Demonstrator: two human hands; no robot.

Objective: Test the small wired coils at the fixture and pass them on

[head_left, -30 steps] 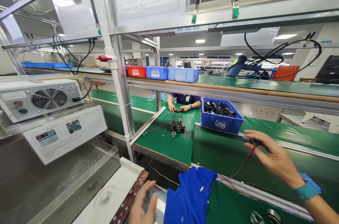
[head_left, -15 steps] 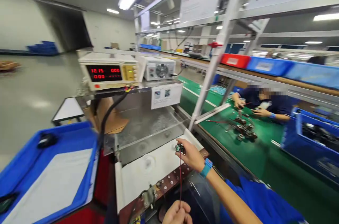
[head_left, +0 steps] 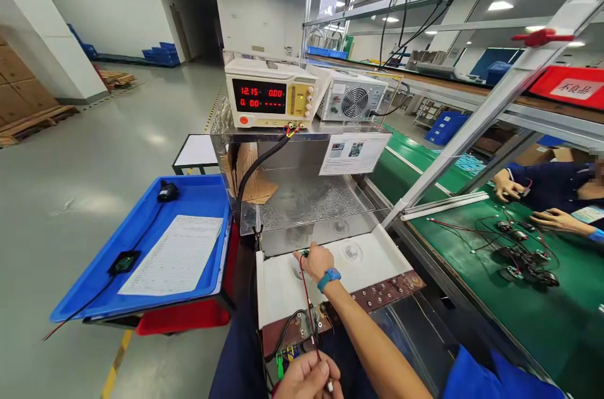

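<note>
Over the white tray is my right hand, wearing a blue wristband, its fingers closed round a small dark round motor that is mostly hidden. From the motor a thin red and black wire runs down to my left hand at the bottom edge. My left hand pinches the wire near its end, where a small white connector shows. Between the hands lies a brown strip with metal studs and a small clamp-like fixture.
A power supply with red digits stands on a metal shelf behind. At left, a blue tray holds paper and a cabled device. On the green bench at right lie wired motors, near a co-worker's hands.
The view has turned left. My right hand has moved left over the white tray with the motor, and my left hand still pinches the wire.
</note>
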